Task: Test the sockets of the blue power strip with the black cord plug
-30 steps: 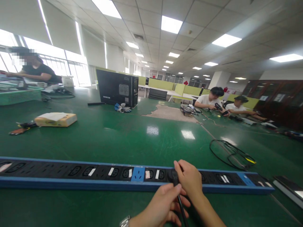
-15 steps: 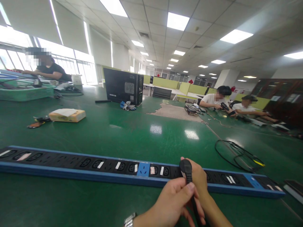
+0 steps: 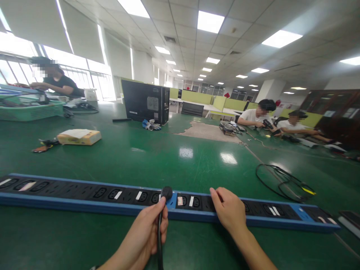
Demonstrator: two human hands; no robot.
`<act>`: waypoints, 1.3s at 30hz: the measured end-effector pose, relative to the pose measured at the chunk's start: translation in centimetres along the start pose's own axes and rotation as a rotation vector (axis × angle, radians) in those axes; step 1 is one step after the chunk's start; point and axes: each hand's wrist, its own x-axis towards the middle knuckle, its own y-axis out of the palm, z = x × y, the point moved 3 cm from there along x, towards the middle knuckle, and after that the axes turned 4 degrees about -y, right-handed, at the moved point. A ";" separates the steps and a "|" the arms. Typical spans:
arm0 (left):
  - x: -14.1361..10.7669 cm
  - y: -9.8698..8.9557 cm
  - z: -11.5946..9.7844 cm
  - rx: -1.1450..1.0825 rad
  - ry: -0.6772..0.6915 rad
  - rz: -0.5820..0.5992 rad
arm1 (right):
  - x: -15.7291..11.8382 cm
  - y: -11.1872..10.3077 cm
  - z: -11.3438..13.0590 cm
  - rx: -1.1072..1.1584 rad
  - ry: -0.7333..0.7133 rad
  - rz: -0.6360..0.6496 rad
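Note:
My left hand (image 3: 144, 228) is closed around the neck of a black power cord plug (image 3: 167, 192), whose cable hangs down below the fingers. The plug's rounded back faces me over the blue socket of a long blue-and-black power strip (image 3: 118, 210); its prongs are hidden, and I cannot tell whether it touches the strip. Farther right, my right hand (image 3: 230, 210) is in front of the strip with fingers curled inward. What those fingers hold, if anything, is out of sight.
A coiled black cable (image 3: 277, 178) lies behind the strip's right end. Toward the left are a tissue pack (image 3: 80, 137) and a green basket (image 3: 33, 111). A computer case (image 3: 144, 100) stands farther back beside gloves (image 3: 152, 125). Several people sit around the table.
My left hand has carried the plug leftward, away from my right hand, to the blue socket. My right hand stays at nearly the same place.

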 end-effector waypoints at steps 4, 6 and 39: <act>-1.0 0.3 0.3 0.047 -0.034 -0.085 | 0.0 -0.3 0.3 0.002 0.004 0.008; -1.3 0.4 0.4 0.061 -0.046 -0.107 | 0.0 -0.4 0.4 0.000 0.004 0.018; -0.4 -1.7 -2.4 1.309 1.111 -0.252 | -0.1 0.4 -0.4 0.026 -0.007 -0.039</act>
